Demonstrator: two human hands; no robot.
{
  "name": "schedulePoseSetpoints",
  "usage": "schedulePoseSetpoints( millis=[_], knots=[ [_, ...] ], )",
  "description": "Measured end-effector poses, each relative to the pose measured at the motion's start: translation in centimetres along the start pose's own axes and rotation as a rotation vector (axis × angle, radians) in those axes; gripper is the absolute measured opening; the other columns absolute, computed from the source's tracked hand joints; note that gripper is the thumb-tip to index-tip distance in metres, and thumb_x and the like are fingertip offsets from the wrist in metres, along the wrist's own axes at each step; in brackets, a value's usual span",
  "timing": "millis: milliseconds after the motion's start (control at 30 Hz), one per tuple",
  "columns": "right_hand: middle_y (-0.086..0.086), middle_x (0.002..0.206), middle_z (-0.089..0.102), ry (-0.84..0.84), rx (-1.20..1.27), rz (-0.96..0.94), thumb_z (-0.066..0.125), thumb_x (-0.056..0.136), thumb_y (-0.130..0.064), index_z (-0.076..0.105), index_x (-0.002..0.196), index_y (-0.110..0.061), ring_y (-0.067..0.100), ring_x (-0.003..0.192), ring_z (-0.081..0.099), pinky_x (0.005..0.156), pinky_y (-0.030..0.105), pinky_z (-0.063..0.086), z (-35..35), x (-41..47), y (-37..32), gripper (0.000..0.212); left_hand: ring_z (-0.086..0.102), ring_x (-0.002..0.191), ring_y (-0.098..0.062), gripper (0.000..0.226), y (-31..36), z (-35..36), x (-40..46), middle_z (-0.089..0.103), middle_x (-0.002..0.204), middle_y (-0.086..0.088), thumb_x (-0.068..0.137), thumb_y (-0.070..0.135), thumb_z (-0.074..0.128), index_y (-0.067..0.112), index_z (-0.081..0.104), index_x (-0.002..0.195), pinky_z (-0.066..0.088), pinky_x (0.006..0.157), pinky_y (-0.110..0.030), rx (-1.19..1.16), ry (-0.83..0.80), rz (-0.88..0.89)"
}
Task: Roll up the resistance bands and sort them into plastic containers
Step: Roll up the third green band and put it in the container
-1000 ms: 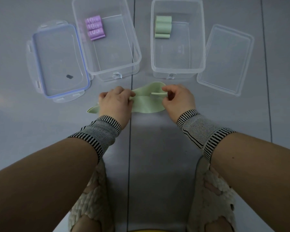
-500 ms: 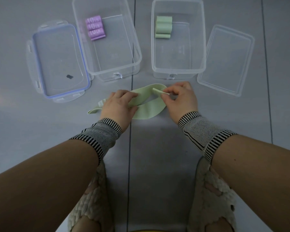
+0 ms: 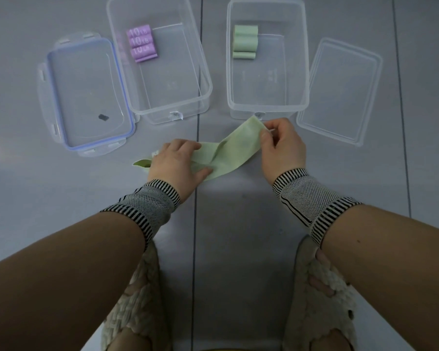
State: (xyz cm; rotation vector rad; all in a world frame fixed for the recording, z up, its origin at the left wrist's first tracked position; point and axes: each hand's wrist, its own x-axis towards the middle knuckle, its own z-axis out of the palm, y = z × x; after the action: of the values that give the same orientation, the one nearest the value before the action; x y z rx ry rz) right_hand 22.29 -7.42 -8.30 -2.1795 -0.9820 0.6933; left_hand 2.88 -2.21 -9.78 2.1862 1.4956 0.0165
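The green band (image 3: 228,150) is lying stretched between both grips — right hand (image 3: 281,145) pinching its raised far end, left hand (image 3: 178,163) pressing flat, fingers straight, on the floor-side end.

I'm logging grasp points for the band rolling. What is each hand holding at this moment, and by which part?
The right hand pinches the far end of the green band. The left hand lies on its near part with fairly straight fingers.

Both forearms reach forward over the floor, striped wrist sleeves on each. The left hand (image 3: 178,160) lies palm down, fingers fairly straight, pressing flat. The right hand (image 3: 283,145) is raised slightly, fingertips and thumb pinching together.
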Motion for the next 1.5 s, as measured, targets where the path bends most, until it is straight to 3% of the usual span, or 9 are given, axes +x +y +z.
schedulePoseSetpoints(
  millis=[300, 433, 667, 867, 1067, 1167, 1233, 1367, 1500],
  knots=[
    [-0.006, 0.086, 0.056, 0.008, -0.044, 0.067, 0.049, 0.094, -0.018, 0.054, 0.097, -0.017, 0.013, 0.076, 0.051, 0.073, 0.025, 0.04, -0.2, 0.1, 0.8, 0.007, 0.03, 0.13, -0.021, 0.059, -0.1, 0.0, 0.1, 0.047, 0.134, 0.006, 0.076, 0.04, 0.069, 0.031, 0.048, 0.131, 0.027, 0.101, -0.042, 0.179, -0.001, -0.008],
    [-0.007, 0.091, 0.057, -0.019, -0.085, 0.073, 0.045, 0.096, -0.018, 0.058, 0.114, -0.016, 0.011, 0.083, 0.051, 0.074, 0.019, 0.035, -0.4, 0.3, 1.1, 0.022, 0.038, 0.123, -0.024, 0.053, -0.1, -0.2, 0.0, 0.051, 0.13, 0.004, 0.081, 0.037, 0.063, 0.032, 0.047, 0.131, 0.027, 0.098, -0.044, 0.214, -0.02, -0.035],
    [-0.001, 0.09, 0.06, 0.012, -0.072, 0.104, 0.052, 0.093, -0.022, 0.057, 0.1, -0.012, 0.018, 0.082, 0.055, 0.076, 0.028, 0.043, -0.6, 0.1, 1.2, 0.013, 0.058, 0.096, -0.027, 0.024, 0.5, -0.7, 0.6, 0.064, 0.105, 0.002, 0.093, 0.029, 0.045, 0.027, 0.058, 0.112, 0.026, 0.087, -0.039, 0.254, 0.026, -0.031],
    [0.005, 0.099, 0.052, 0.114, -0.208, 0.024, 0.054, 0.089, -0.016, 0.06, 0.095, -0.015, 0.024, 0.096, 0.052, 0.073, 0.022, 0.031, -1.5, 0.7, 1.8, 0.008, 0.048, 0.105, -0.031, 0.028, 0.6, -1.3, 0.8, 0.061, 0.114, 0.002, 0.089, 0.02, 0.056, 0.031, 0.066, 0.112, 0.026, 0.086, -0.041, 0.228, 0.212, 0.061],
    [0.003, 0.076, 0.064, 0.014, -0.093, 0.179, 0.048, 0.09, -0.022, 0.059, 0.086, -0.015, 0.023, 0.077, 0.06, 0.072, 0.029, 0.045, -1.7, 0.3, 2.1, 0.013, 0.041, 0.112, -0.027, 0.035, 0.3, 0.6, -1.1, 0.049, 0.125, 0.0, 0.092, 0.026, 0.051, 0.034, 0.057, 0.125, 0.038, 0.091, -0.037, 0.29, -0.159, 0.174],
    [0.009, 0.08, 0.065, 0.017, -0.073, 0.177, 0.044, 0.092, -0.026, 0.06, 0.083, -0.007, 0.024, 0.077, 0.058, 0.07, 0.03, 0.044, -1.9, 0.1, 2.1, 0.027, 0.044, 0.111, -0.026, 0.038, 0.3, 0.9, -1.8, 0.05, 0.121, -0.003, 0.088, 0.038, 0.056, 0.028, 0.059, 0.124, 0.04, 0.092, -0.034, 0.197, -0.204, 0.175],
    [0.005, 0.087, 0.062, -0.02, -0.154, 0.173, 0.048, 0.09, -0.022, 0.06, 0.085, -0.014, 0.023, 0.083, 0.055, 0.071, 0.026, 0.037, -1.8, 0.1, 2.1, 0.015, 0.044, 0.113, -0.025, 0.046, 0.0, 0.6, -2.0, 0.051, 0.121, -0.001, 0.086, 0.048, 0.057, 0.028, 0.057, 0.127, 0.039, 0.097, -0.034, 0.173, -0.189, 0.151],
    [0.006, 0.137, 0.043, -0.111, -0.317, 0.089, 0.055, 0.085, -0.015, 0.064, 0.117, -0.021, 0.026, 0.127, 0.038, 0.104, 0.027, 0.029, -1.7, -0.2, 2.1, 0.033, 0.042, 0.115, -0.028, 0.04, -1.2, -0.7, -1.4, 0.051, 0.126, -0.002, 0.088, 0.032, 0.057, 0.025, 0.057, 0.127, 0.039, 0.098, -0.039, 0.156, -0.125, 0.053],
    [0.009, 0.134, 0.045, -0.187, -0.42, -0.095, 0.056, 0.082, -0.013, 0.06, 0.123, -0.019, 0.031, 0.123, 0.038, 0.105, 0.028, 0.026, -0.9, -1.6, 1.2, 0.042, 0.043, 0.117, -0.03, 0.037, -3.2, -2.0, -1.7, 0.05, 0.129, -0.006, 0.088, 0.024, 0.058, 0.021, 0.057, 0.125, 0.038, 0.097, -0.039, 0.153, -0.111, -0.124]
  ],
)
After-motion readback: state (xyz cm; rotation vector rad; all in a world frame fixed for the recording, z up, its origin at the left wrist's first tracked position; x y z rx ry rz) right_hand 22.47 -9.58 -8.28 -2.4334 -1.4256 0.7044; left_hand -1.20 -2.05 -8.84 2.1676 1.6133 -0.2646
